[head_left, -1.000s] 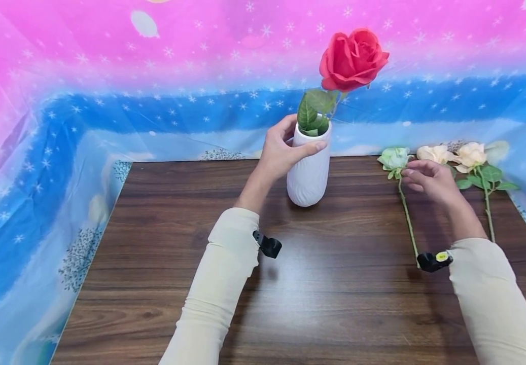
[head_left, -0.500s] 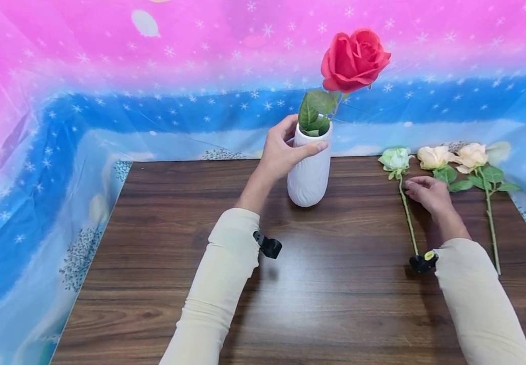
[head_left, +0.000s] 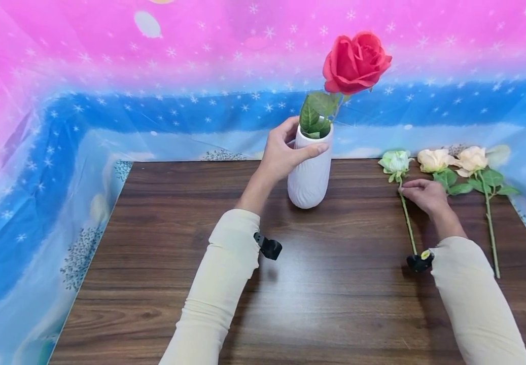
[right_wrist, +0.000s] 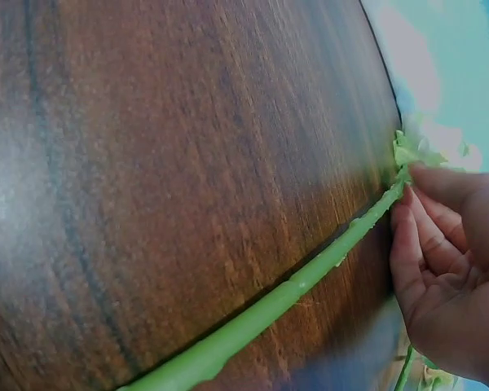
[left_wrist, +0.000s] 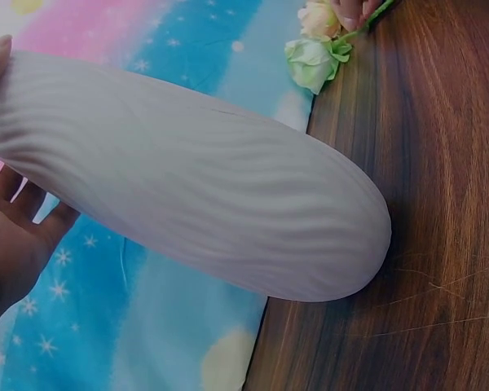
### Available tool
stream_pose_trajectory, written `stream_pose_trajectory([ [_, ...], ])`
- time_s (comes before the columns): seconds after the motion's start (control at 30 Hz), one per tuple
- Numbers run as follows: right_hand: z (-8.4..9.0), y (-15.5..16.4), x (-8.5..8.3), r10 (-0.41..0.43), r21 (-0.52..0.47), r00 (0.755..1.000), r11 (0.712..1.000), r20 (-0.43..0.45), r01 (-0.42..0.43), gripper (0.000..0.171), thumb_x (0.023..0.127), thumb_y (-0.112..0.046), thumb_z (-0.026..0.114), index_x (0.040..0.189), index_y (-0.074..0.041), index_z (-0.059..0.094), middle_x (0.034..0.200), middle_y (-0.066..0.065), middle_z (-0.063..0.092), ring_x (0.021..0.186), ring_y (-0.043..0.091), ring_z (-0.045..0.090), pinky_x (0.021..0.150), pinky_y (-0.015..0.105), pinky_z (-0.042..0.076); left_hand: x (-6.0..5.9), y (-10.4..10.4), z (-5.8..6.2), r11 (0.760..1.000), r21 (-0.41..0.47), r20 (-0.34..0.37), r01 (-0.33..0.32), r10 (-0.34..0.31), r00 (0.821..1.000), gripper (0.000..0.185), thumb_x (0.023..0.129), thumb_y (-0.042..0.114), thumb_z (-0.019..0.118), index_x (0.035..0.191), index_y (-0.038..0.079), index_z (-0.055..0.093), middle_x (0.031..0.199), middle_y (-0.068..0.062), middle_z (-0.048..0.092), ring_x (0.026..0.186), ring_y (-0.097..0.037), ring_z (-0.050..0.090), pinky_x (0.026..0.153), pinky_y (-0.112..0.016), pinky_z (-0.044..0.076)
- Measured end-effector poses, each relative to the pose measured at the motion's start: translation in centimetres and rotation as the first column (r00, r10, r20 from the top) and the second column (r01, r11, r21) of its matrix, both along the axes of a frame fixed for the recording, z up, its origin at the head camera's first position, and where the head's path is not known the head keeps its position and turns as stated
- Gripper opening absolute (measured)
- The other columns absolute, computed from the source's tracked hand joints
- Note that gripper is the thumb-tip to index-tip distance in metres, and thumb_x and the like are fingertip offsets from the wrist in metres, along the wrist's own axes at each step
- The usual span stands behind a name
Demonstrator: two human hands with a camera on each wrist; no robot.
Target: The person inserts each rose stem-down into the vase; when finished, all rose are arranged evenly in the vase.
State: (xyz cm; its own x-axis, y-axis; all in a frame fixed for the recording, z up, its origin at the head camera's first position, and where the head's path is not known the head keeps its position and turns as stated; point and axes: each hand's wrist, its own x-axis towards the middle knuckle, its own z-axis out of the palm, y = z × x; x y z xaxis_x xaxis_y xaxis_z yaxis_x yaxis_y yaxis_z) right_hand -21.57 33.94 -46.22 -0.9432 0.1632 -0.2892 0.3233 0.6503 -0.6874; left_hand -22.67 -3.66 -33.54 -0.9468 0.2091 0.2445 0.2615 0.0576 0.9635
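A white ribbed vase (head_left: 310, 175) stands at the back of the wooden table (head_left: 336, 289) with a red rose (head_left: 355, 62) in it. My left hand (head_left: 290, 148) grips the vase near its rim, thumb in front and fingers behind; the left wrist view shows the vase (left_wrist: 196, 179) against my palm (left_wrist: 12, 236). A pale green rose (head_left: 395, 160) lies on the table to the right. My right hand (head_left: 410, 190) pinches its stem (head_left: 407, 223) just below the flower head. In the right wrist view my fingertips (right_wrist: 411, 204) close on the green stem (right_wrist: 293, 289).
Two peach roses (head_left: 433, 159) (head_left: 471, 157) with leaves lie right of the green one, near the table's right edge. A pink and blue starred cloth (head_left: 107, 101) hangs behind and beside the table. Small black cameras sit on both wrists.
My right hand has slid from the flower heads toward me and settled on the green rose's stem, uncovering the peach rose. The left hand and vase have stayed put.
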Motion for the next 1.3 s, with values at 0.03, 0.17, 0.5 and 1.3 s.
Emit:
stream_pose_trajectory([
  [0.03,0.0,0.0,0.0,0.001,0.007,1.0,1.0,0.009,-0.001,0.055,0.096,-0.041,0.065,0.13,0.003,0.061,0.063,-0.04,0.049,0.077,-0.01,0.048,0.083,0.02,0.041,0.0,0.0,0.0,1.0,0.0,0.002,0.001,-0.001,1.0,0.062,0.08,0.014,0.085,0.137,0.008,0.06,0.128,-0.014,0.069,0.113,-0.024,0.069,0.097,-0.036,0.059],
  [0.17,0.0,0.0,-0.2,0.016,0.036,0.999,0.999,0.028,-0.017,0.052,0.096,-0.037,0.065,0.129,0.003,0.062,0.068,-0.036,0.054,0.095,0.008,0.058,0.09,0.027,0.043,0.0,0.1,0.0,1.0,0.001,0.0,0.004,-0.004,1.0,0.062,0.08,0.014,0.085,0.137,0.008,0.06,0.128,-0.014,0.068,0.113,-0.024,0.069,0.097,-0.036,0.059],
  [0.5,0.2,-0.5,-0.2,0.047,0.031,0.997,0.998,0.053,-0.049,0.054,0.098,-0.032,0.065,0.133,0.008,0.058,0.14,0.033,0.054,0.13,0.044,0.049,0.11,0.055,0.04,0.2,-0.1,0.1,1.0,-0.01,0.007,-0.002,0.002,1.0,0.062,0.081,0.015,0.085,0.137,0.009,0.06,0.128,-0.013,0.069,0.113,-0.024,0.069,0.097,-0.035,0.059],
  [1.3,0.0,0.7,-0.3,0.123,-0.196,0.992,0.974,0.035,-0.114,0.021,0.103,-0.019,0.058,0.115,-0.002,0.061,0.073,-0.037,0.059,0.075,-0.016,0.055,0.071,0.01,0.049,0.2,-0.1,0.0,1.0,0.013,-0.011,0.004,-0.004,1.0,0.062,0.081,0.012,0.084,0.137,0.006,0.06,0.127,-0.016,0.07,0.112,-0.024,0.071,0.096,-0.033,0.059],
])
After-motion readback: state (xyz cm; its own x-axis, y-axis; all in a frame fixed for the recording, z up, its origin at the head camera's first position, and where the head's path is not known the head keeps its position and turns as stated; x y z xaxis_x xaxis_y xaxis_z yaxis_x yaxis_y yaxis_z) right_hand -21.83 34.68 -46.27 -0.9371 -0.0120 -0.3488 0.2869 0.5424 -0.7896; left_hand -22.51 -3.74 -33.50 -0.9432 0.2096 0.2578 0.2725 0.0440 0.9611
